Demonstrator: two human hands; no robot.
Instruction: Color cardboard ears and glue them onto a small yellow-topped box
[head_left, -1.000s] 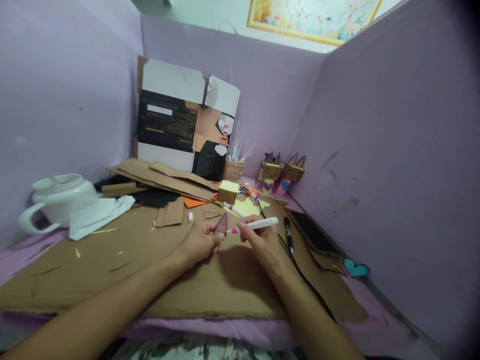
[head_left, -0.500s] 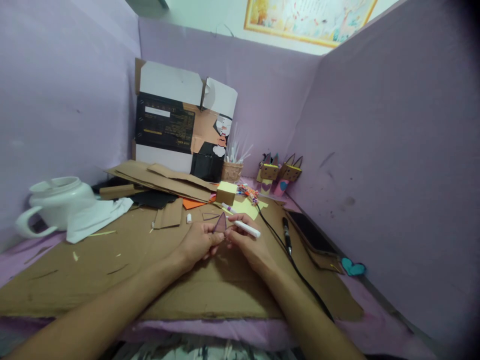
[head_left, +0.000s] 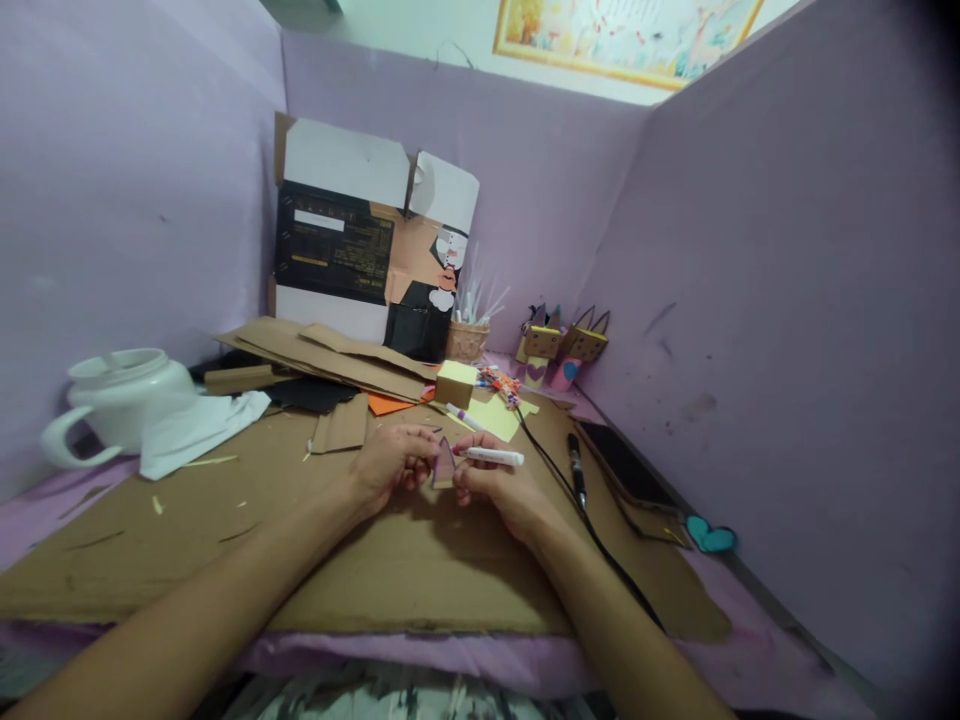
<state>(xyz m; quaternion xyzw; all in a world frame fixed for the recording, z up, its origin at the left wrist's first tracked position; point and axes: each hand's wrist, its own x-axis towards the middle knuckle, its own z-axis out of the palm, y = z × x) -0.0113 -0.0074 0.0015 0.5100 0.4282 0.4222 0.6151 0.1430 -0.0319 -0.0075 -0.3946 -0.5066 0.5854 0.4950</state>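
Note:
Between my two hands is a small triangular cardboard piece (head_left: 444, 470) with a purple face and darker edges, its point upward. The closed fingers of my left hand (head_left: 394, 465) meet its left edge. A white marker (head_left: 493, 456) lies almost level in the grip of my right hand (head_left: 499, 488), its reddish tip beside the triangle's right edge. My right fingertips also reach the triangle's lower right side. Behind my left fingers, another small piece is mostly hidden. A capped white and purple marker (head_left: 463, 416) lies just beyond my hands.
Cardboard sheets (head_left: 330, 355) and a white teapot (head_left: 127, 400) are at the left. A yellow-topped cardboard cube (head_left: 455, 383) stands behind my hands. Rightward are a black cable (head_left: 555, 468), a black pen (head_left: 576, 468), a phone (head_left: 626, 465) and cardboard figures (head_left: 541, 345).
My left fingers have shifted from the triangle's base to its left edge, exposing its lower part. The marker in my right hand has turned closer to level. The view has shifted slightly.

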